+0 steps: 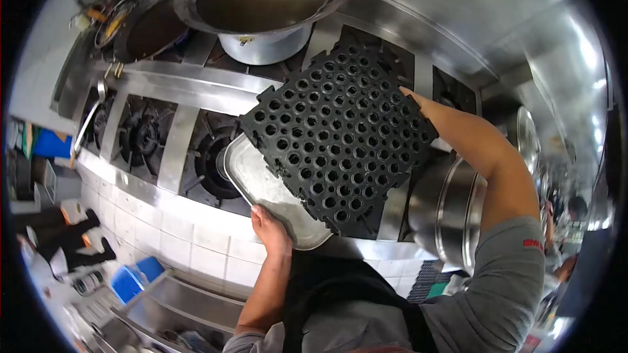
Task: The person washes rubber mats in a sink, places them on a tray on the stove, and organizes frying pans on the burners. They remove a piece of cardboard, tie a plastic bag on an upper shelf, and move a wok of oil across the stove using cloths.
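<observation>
My left hand [269, 229] grips the near edge of a shallow metal tray [252, 165], thumb up along the rim and the other fingers hidden. A black perforated rubber mat [340, 131] is held tilted over the tray and covers much of it. My right arm reaches around the mat's right side, and my right hand [411, 94] is at its far right edge, mostly hidden behind it. The mat has rows of round holes and notched, interlocking edges. Both things are above the front of the stove [171, 147].
A large wide-rimmed pot [265, 49] stands on a back burner, beside a dark wok [154, 29]. Large steel pots [435, 202] are on the right. A ladle [88, 117] leans at the left. Below left are a blue container [136, 278] and a steel counter [190, 301].
</observation>
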